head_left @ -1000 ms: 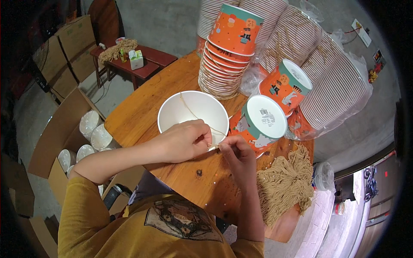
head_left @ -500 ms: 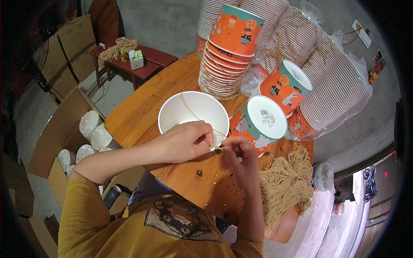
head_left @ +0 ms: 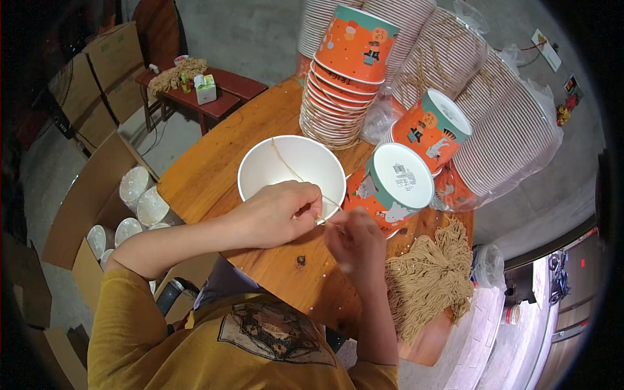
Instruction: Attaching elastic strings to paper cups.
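Note:
A white paper tub [head_left: 260,162] stands on the wooden table with its mouth facing up. A tan cord [head_left: 285,161] runs from its far rim across the opening to the near right rim. There my left hand [head_left: 286,211] pinches the cord, its fingers curled against the rim. Just right of it, my right hand [head_left: 359,239] is closed on the cord too, its fingertips slightly smeared by motion. Whatever knot lies between the fingertips is too small to make out. Two upside-down orange and green tubs, one being the nearer tub [head_left: 404,175], stand beside my right hand.
A tall stack of orange tubs [head_left: 354,49] with cords rises behind. Bagged stacks of tubs [head_left: 500,130] lean at the back right. A bundle of tan cords [head_left: 432,276] hangs over the table's right edge. A cardboard box [head_left: 97,195] holds wrapped tubs at left.
My right hand has turned and its fingers have shifted slightly at the cord. The left hand keeps its place at the rim.

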The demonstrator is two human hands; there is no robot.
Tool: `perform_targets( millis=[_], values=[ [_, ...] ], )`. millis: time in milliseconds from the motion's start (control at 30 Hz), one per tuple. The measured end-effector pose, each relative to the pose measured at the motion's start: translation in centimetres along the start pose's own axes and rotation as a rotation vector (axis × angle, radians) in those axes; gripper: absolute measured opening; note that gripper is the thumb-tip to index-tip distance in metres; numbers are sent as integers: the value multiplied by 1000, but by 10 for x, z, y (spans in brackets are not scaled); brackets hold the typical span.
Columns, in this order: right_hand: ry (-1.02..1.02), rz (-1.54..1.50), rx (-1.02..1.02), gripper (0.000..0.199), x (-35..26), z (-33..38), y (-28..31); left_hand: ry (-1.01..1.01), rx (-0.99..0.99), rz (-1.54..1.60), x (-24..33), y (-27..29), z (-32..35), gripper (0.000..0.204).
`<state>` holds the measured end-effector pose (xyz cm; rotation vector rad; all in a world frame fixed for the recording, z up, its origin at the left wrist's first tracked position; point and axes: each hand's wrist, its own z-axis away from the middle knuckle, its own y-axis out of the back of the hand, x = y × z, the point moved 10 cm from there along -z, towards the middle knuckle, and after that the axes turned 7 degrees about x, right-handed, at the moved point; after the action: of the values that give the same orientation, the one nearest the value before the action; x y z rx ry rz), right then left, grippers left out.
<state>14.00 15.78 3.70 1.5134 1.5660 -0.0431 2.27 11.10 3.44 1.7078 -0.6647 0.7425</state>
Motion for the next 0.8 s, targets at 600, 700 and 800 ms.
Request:
perform_targets(
  millis=[600,700,800],
  values=[
    [-121,-87,-238,15,6,-13,8,-165,-8,-230,4,14,29,14],
    [-75,9,-246,15,-2,-25,7,-352,44,-379,9,20,43,15],
    [217,7,-157,13,-27,-36,-2,-414,139,-425,11,35,53,18]
  ],
)
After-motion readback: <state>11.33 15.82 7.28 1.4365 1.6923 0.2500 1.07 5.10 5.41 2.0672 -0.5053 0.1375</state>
